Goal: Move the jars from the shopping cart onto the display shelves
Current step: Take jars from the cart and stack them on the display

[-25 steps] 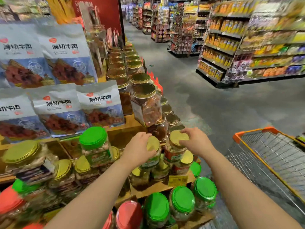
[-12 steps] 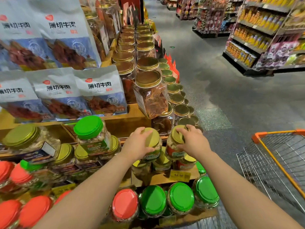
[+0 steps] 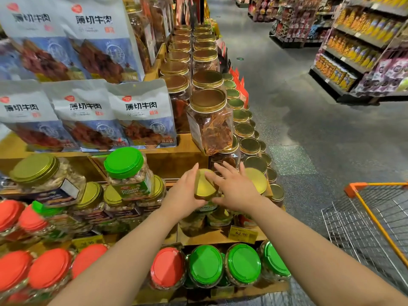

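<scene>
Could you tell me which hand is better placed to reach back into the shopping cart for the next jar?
Right: the right hand is nearer the orange-rimmed wire shopping cart.

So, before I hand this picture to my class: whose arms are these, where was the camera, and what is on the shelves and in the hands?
There is no machine here. A person wears a wide-angle camera on the head, looking forward and down, so the two bare arms reaching in from the bottom are that person's own.

The scene is a shop aisle. The left hand and the right hand meet at one gold-lidded jar standing on the middle tier of a wooden display shelf. The left hand's fingers wrap round the lid's left side; the right hand's fingers lie nearly straight over its right side.

Around it stand more gold-lidded jars, a green-lidded pistachio jar, and green-lidded and red-lidded jars on the tier below. Beef snack bags stand above. A yellow price tag reads 62.90. The orange-rimmed shopping cart stands at the right; its inside is mostly out of view.
</scene>
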The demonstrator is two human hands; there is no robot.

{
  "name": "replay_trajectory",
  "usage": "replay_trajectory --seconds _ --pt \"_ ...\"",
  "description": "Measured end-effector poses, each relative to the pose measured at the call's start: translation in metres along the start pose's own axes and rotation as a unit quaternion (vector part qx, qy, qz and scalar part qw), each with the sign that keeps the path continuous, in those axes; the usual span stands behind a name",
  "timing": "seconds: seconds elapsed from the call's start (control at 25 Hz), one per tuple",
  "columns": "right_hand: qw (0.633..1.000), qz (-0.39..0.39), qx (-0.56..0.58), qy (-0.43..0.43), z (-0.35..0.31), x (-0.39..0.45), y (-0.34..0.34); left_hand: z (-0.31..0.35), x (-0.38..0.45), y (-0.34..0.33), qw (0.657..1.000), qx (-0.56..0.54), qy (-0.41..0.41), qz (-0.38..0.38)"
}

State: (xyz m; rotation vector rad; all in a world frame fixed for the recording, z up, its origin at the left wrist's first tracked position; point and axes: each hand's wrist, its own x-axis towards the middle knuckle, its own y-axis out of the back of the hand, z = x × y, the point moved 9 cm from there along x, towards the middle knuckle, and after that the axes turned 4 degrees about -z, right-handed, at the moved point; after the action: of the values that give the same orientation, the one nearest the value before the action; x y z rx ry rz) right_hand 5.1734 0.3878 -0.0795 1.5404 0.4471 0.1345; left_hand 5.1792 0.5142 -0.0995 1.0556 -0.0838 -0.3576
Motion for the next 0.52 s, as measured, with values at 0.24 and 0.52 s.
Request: replay_trajectory --seconds 0.24,0.52 --pt "0.998 -0.039 -0.006 0.042 -0.013 0.022 -0.003 -0.066 -0.026 -0.049 0.988 -0.068 0.140 -0.004" --pt "0.998 -0.058 0.019 0.029 -0.010 0.020 -0.003 -0.111 -0.019 -0.106 0.976 -0.070 0.194 -0.067"
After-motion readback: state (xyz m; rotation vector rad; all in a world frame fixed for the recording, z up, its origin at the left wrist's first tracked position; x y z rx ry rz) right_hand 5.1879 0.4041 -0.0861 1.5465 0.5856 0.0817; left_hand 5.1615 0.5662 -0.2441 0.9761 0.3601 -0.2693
